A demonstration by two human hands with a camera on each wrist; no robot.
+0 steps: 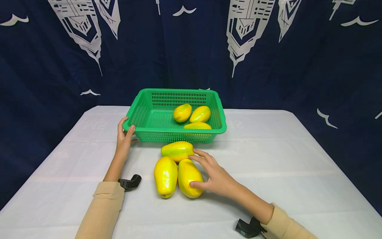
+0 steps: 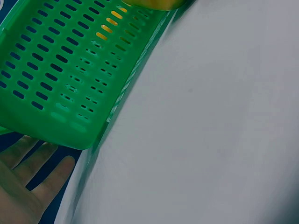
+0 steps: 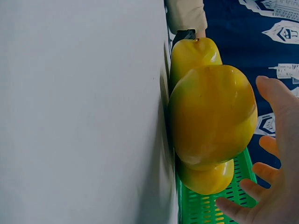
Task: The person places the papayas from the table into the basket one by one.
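A green plastic basket [image 1: 176,130] stands toward the back of the table, with my left hand [image 1: 123,137] holding its near left corner. In the left wrist view, fingers [image 2: 55,179] of that hand extend by the perforated basket wall [image 2: 56,60]. Three yellow papayas lie in front: one crosswise [image 1: 177,151], one at left [image 1: 165,176] and one at right [image 1: 189,178]. My right hand [image 1: 219,177] hovers around the right papaya, thumb and fingers spread. In the right wrist view, a gap shows between the fingers [image 3: 268,172] and the nearest papaya [image 3: 212,116].
Three more papayas [image 1: 200,114] sit in the basket's right half. A white cloth covers the table [image 1: 268,149]. Behind it hangs a dark blue curtain [image 1: 191,49] with white prints. Each wrist wears a black device [image 1: 130,182].
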